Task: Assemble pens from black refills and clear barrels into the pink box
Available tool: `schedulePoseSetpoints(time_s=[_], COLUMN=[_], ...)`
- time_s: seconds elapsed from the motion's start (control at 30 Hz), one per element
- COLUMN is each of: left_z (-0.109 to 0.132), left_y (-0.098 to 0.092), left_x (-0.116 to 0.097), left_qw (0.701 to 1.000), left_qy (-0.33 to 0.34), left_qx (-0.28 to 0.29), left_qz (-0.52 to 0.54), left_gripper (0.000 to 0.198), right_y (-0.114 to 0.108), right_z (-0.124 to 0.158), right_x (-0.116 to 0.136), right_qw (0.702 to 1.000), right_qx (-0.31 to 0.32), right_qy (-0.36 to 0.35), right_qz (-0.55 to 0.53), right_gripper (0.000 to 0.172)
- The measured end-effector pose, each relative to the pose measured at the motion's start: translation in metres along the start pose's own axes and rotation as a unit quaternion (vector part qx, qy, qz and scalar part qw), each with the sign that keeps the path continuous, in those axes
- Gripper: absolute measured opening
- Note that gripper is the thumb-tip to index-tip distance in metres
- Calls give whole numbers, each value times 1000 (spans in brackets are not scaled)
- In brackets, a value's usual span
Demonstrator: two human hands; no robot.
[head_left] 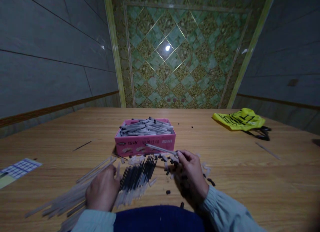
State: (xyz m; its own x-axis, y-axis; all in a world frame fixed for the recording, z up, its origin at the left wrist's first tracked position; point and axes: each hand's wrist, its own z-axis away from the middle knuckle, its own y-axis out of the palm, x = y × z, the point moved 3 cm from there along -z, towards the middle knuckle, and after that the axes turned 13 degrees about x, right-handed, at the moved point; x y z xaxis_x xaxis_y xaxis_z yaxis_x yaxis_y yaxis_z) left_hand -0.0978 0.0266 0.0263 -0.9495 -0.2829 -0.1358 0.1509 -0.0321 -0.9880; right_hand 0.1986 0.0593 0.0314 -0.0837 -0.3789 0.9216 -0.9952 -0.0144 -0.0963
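Observation:
In my right hand [191, 167], thumb and fingers pinch one end of a slim pale pen [161, 148], which points left across the front of the pink box. My left hand [103, 187] is curled low over the table, between a loose pile of clear pen barrels [66, 198] and a row of dark ink refills [137, 173] with pale ends. Whatever its fingers hold is hidden. Small black and clear caps or plugs [168, 192] lie scattered around and beneath my right hand. Behind both hands, the open pink box [145, 142] is heaped with pens [147, 127].
A bright yellow bag [240, 119] with black lettering and a black strap lies at the back right. Nearby is a single stick [268, 150]. At the left are a thin dark refill [82, 145] and a blue-and-white printed card [21, 170]. Tiled walls enclose the wooden table [237, 192].

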Motion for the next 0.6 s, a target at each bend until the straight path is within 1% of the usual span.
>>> schedulePoseSetpoints(time_s=[0.07,0.17,0.23,0.3,0.37,0.43,0.5,0.57,0.6], left_z=[-3,-8,-10,-9,-6,-2,3,7,9], left_y=[6,11,13,11,7,1,-4,-7,-7], left_x=[0,2,4,5,3,-3,-13,-23,-27], left_qw=[1000,1000,1000,1000,999,996,988,973,965], left_qy=[7,15,18,21,26,48,79,115,136], left_qx=[8,2,-3,-13,-30,-63,-115,-169,-187], left_qz=[-8,-9,-7,-3,5,28,70,111,125], left_gripper=[20,20,23,25,27,29,32,34,34], right_y=[-8,-21,-27,-28,-23,-13,0,12,17], right_z=[-10,-36,-58,-79,-97,-109,-117,-121,-121], right_x=[8,19,22,24,24,23,22,21,21], right_qw=[999,994,992,988,983,977,968,955,948], right_qx=[-22,-44,-47,-42,-30,-16,-2,5,7], right_qy=[-17,-43,-52,-58,-63,-66,-64,-57,-53], right_qz=[30,87,108,136,168,203,244,290,313], right_gripper=[28,34,35,36,37,37,35,31,29])
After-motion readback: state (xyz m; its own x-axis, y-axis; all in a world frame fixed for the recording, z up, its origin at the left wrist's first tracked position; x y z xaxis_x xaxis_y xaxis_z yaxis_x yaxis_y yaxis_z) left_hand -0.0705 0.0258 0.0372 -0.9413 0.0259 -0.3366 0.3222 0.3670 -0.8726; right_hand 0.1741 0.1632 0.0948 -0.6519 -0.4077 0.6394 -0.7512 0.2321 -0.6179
